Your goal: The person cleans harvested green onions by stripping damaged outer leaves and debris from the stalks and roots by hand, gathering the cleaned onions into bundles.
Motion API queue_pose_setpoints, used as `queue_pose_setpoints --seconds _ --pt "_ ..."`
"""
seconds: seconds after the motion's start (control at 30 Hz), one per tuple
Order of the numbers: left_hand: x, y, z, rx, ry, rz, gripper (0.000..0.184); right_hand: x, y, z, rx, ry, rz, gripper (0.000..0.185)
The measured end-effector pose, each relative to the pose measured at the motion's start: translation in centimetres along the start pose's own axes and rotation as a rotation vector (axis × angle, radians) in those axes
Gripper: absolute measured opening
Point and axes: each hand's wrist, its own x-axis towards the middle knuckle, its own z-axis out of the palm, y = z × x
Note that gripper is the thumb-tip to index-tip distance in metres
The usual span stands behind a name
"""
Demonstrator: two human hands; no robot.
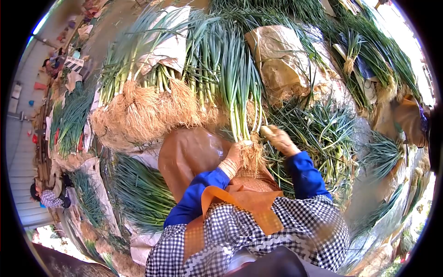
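Note:
A bunch of green onions (237,101) stands in front of me, its white stems at the bottom and its leaves pointing away. My left hand (234,158) is closed around the base of the stems, just beside the hanging tan roots (253,159). My right hand (279,140) is on the other side of the bunch, its fingers curled closed at the low end of an outer stalk (260,113). Both hands have tan coverings on them. A brown apron (189,150) lies over my lap below the bunch.
Many green onions with matted roots (147,111) lie in a row ahead on the left. A heap of loose leaves (318,143) is on the right. Brown sacking (279,57) covers another pile. More green onions (138,189) lie at lower left. Another person (50,197) is at far left.

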Motion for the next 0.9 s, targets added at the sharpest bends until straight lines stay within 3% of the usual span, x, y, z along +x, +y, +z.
queue_pose_setpoints --seconds 0.07,0.1,0.13,0.2,0.23,0.27,0.33,0.37,0.43,0.47,0.53,0.6,0.63,0.67,0.73,0.8,0.83,0.87,0.9 --pt "0.0 0.0 -0.2 0.087 0.067 0.005 0.009 0.7 -2.8 2.1 -0.493 -0.221 0.101 0.035" --pt "-0.3 -0.1 0.0 0.131 0.104 0.052 0.008 1.6 0.1 2.7 -0.468 -0.248 -0.161 0.038" --pt "-0.3 -0.1 -0.1 0.132 0.106 0.054 0.008 2.0 2.9 3.2 -0.727 -0.021 -0.684 0.029" --pt "-0.2 -0.2 -0.1 0.250 0.163 0.149 0.008 -1.5 -2.5 3.9 -0.008 -0.158 0.127 0.031" --pt "0.5 -0.5 0.4 0.159 0.219 0.181 0.010 -3.1 -2.1 4.0 -0.010 -0.209 -0.018 0.027" --pt "0.2 0.0 -0.3 0.069 0.100 0.022 0.015 -4.8 -4.0 3.0 -0.220 -0.345 -0.059 0.027" --pt "0.2 0.0 -0.3 0.055 0.094 0.074 0.019 -6.7 -1.8 0.4 0.182 -0.656 -0.314 0.027" --pt "0.0 0.1 -0.1 0.058 0.093 0.069 0.019 -7.0 -2.1 -1.7 0.022 -0.659 -0.106 0.027" --pt "-0.1 0.3 0.3 0.127 0.095 0.099 0.020 -5.4 -3.6 -3.2 -1.018 -0.627 0.151 0.032" --pt "0.0 0.2 0.0 0.129 0.089 0.091 0.020 -4.3 -5.6 -3.8 -1.167 -0.525 0.366 0.040" --pt "0.4 0.0 -0.4 0.123 0.048 0.046 0.020 -1.4 1.1 -2.4 -0.320 -0.037 -0.240 0.053" --pt "-0.1 0.2 -0.5 0.118 0.035 0.078 0.020 0.1 -2.5 -0.2 -0.357 -0.104 -0.097 0.051" --pt "-0.4 0.4 -0.2 0.106 0.029 0.081 0.020 1.2 -1.8 0.8 -0.366 -0.152 -0.136 0.042" --pt "-0.4 0.3 -0.2 0.090 0.022 0.081 0.020 1.9 -1.2 1.6 -0.111 -0.248 -0.111 0.028" --pt "0.7 0.0 -1.3 0.078 0.019 0.124 0.019 2.1 -0.2 2.3 0.400 -0.256 0.079 0.020" --pt "-1.0 0.6 0.7 -0.008 0.005 0.069 0.020 -1.1 -2.6 2.7 0.506 -0.259 -0.080 0.016" --pt "-0.4 1.0 -0.7 0.016 0.027 -0.108 0.021 -2.9 -3.1 2.1 0.416 -0.417 -0.119 0.018" --pt "0.4 0.4 -1.3 -0.053 -0.065 -0.037 0.021 -4.0 -3.0 1.1 0.327 -0.573 -0.166 0.020" --pt "0.8 0.4 -2.2 -0.072 -0.094 -0.031 0.023 -4.7 -2.0 -0.7 0.421 -0.758 -0.026 0.021"
